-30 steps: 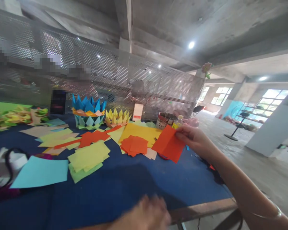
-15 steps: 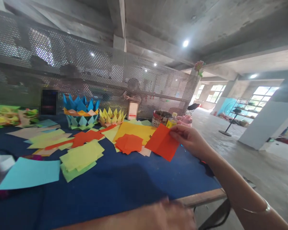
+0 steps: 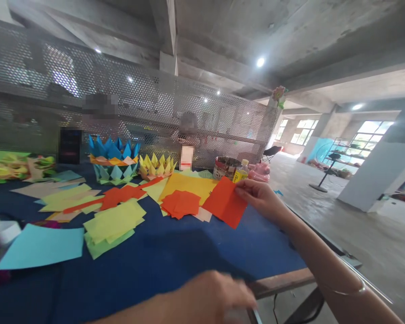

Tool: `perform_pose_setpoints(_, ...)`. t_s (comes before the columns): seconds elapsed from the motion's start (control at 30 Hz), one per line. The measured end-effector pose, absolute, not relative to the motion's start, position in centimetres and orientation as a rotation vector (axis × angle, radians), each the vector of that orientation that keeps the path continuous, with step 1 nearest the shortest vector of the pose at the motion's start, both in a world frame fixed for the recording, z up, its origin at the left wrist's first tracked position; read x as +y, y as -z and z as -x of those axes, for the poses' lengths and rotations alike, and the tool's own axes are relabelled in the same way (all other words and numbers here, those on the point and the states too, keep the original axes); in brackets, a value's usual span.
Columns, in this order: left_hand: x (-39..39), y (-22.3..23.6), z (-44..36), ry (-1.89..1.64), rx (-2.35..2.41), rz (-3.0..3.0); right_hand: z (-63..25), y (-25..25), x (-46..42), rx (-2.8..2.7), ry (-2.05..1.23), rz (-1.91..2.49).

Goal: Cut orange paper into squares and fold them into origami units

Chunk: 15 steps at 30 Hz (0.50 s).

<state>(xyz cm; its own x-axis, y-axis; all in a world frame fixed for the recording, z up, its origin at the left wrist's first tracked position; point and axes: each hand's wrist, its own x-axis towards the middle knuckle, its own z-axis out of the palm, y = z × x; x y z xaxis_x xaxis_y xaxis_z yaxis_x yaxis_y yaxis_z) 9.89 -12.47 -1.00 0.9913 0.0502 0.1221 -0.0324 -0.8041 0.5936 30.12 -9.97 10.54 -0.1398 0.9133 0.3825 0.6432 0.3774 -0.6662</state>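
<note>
My right hand (image 3: pixel 258 198) pinches a sheet of orange paper (image 3: pixel 225 202) by its right edge, fingers closed, above the right side of the blue table. My left hand (image 3: pixel 216 294) is low at the table's front edge, its fingers curled and smeared by motion; whether they hold anything cannot be made out. Left of the held sheet lies a pile of small orange paper pieces (image 3: pixel 181 203) on a larger yellow sheet (image 3: pixel 192 183). Pale green sheets (image 3: pixel 114 222) are stacked farther left, and a light blue sheet (image 3: pixel 42 246) lies near the left end.
Folded-paper pieces stand at the back: a blue-and-orange one (image 3: pixel 114 157) and a yellow one (image 3: pixel 157 166). A round container (image 3: pixel 224 167), a yellow-labelled bottle (image 3: pixel 242 171) and a pink object (image 3: pixel 259 172) stand behind my right hand. A perforated metal screen (image 3: pixel 209 117) rises behind the table (image 3: pixel 148 270).
My left hand has risen slightly and shifted a little left along the table's front edge. My right hand has drawn slightly left with the orange paper still in its pinch.
</note>
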Motion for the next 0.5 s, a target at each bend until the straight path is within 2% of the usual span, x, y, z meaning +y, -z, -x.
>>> perform_pose_setpoints(0.07, -10.6, 0.5, -10.1, -0.349, 0.400, -2.568, -29.8, -10.4, -9.7, -1.871, -0.463, 1.343)
perform_pose_setpoints(0.13, -9.7, 0.7, -10.5, -0.231, 0.662, -2.652, -29.6, -10.4, -9.7, -1.880, -0.459, 1.338)
perform_pose_setpoints(0.17, -9.7, 1.0, -10.8, -0.179, 0.670, -2.674, -29.5, -10.4, -9.8, -1.886, -0.448, 1.339)
perform_pose_setpoints(0.27, -10.9, 1.8, -11.7, -0.267, 0.197, -2.696, -29.6, -10.3, -10.1, -1.909, -0.419, 1.363)
perform_pose_setpoints(0.33, -11.2, 1.7, -12.2, -0.304, 0.143, -2.686, -29.7, -10.3, -10.1, -1.908, -0.430, 1.365)
perform_pose_setpoints(0.4, -10.5, 1.2, -12.7, -0.358, 0.186, -2.674, -29.7, -10.2, -10.0, -1.886, -0.468, 1.355)
perform_pose_setpoints(0.5, -9.4, 0.7, -12.8, -0.398, 0.528, -2.668, -29.6, -10.0, -9.9, -1.883, -0.476, 1.339)
